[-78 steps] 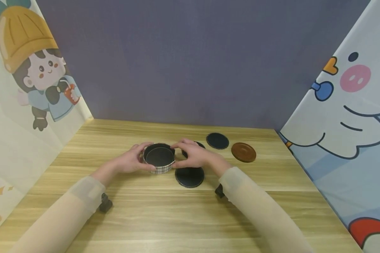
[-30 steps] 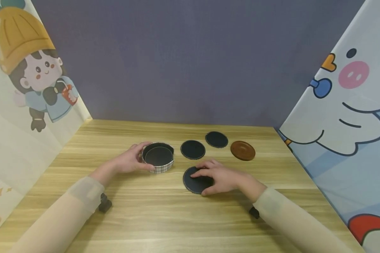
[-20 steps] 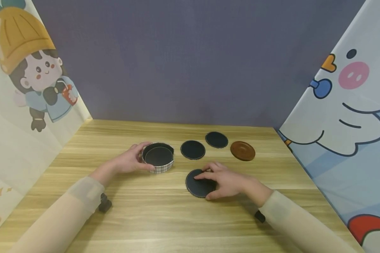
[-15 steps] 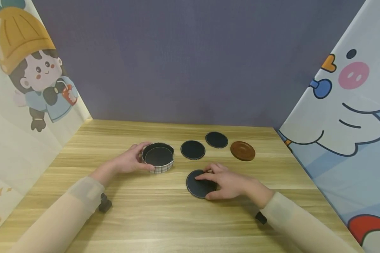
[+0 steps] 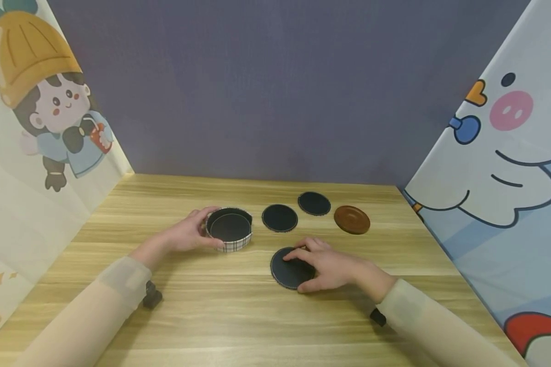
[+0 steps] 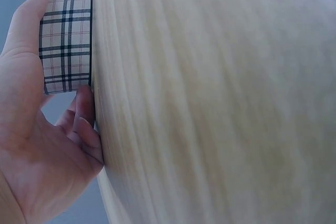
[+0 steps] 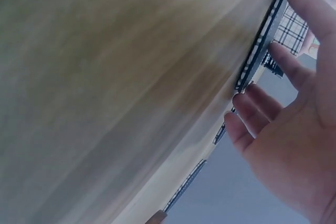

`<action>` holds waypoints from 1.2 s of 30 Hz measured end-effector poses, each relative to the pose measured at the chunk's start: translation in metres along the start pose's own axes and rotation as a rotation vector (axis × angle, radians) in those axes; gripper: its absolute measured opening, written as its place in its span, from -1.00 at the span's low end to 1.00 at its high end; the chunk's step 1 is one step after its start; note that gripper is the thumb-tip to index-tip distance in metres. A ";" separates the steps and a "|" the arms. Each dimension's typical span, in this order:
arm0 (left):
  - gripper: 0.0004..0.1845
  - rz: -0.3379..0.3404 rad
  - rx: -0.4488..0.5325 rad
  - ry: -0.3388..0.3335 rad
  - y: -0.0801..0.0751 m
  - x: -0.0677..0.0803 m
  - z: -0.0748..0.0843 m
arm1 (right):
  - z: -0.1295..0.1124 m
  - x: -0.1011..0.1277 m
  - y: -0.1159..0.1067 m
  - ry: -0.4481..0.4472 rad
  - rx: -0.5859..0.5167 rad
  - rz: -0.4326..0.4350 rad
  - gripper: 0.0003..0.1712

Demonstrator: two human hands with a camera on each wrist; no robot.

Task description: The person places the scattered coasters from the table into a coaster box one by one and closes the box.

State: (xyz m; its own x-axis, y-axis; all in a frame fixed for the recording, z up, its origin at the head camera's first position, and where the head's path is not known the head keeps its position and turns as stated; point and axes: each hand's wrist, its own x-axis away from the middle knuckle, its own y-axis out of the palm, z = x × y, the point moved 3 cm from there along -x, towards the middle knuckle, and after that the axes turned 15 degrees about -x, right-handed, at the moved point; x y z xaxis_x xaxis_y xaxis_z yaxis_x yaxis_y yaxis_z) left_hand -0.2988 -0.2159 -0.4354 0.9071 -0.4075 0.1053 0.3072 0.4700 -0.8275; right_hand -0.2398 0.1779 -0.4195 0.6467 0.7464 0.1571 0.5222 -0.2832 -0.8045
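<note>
Head view, left hand (image 5: 185, 235) gripping plaid tin (image 5: 230, 230) (dark disc inside), right hand (image 5: 332, 267) flat on coaster (image 5: 288, 268)

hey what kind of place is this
Probably a staged tabletop booth, not a lived-in room: a wooden table closed in by a plain purple backdrop and cartoon-printed cloth sides.

A light wooden tabletop (image 5: 266, 316) is enclosed by a plain grey-purple back wall (image 5: 266, 86) and flanked by two pale cartoon-printed side panels (image 5: 27, 153).
</note>
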 end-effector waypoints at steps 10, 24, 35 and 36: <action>0.22 0.000 -0.007 0.000 0.000 0.000 0.000 | -0.001 -0.008 0.000 0.026 0.011 0.024 0.21; 0.23 0.004 -0.026 -0.008 0.000 0.000 0.000 | 0.000 -0.019 -0.002 0.039 0.002 0.055 0.31; 0.23 0.007 -0.045 -0.007 0.000 0.000 0.000 | 0.002 -0.023 0.000 0.031 0.022 0.071 0.24; 0.23 0.006 -0.046 -0.006 0.000 0.000 0.000 | 0.002 -0.023 0.000 0.030 0.024 0.072 0.23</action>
State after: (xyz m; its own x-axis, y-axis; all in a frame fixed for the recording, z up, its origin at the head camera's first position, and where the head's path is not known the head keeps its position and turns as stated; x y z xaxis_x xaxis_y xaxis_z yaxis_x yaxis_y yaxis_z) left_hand -0.2989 -0.2162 -0.4353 0.9107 -0.3999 0.1031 0.2882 0.4364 -0.8524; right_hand -0.2559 0.1617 -0.4245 0.6990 0.7058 0.1150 0.4603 -0.3210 -0.8277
